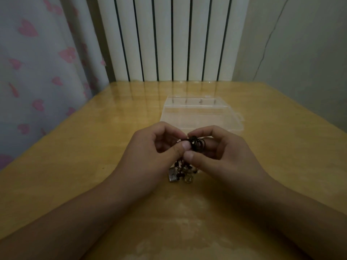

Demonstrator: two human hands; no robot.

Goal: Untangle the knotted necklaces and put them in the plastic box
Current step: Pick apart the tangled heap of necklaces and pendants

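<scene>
My left hand (150,147): pinches the knotted necklaces (195,143).
My right hand (221,151): pinches them too.
Plastic box (202,115): just beyond, on counter (75,156).

Wooden table (75,156); white radiator (169,38) behind; heart-print curtain (37,62) left; grey wall (300,44) right.

count log, head view. you have two hands in frame: one left hand (150,147), one right hand (221,149). between them, one tangled bundle of necklaces (195,144); how many separate strands are in it you cannot tell. hanging under the bundle: one grey metal pendant (173,176), one clear yellowish bead (188,178), plus small dark beads too blurred to count. one clear plastic box (201,113). one tabletop (75,166). one radiator (169,38) behind it. one curtain (37,62) with pink hearts.
</scene>
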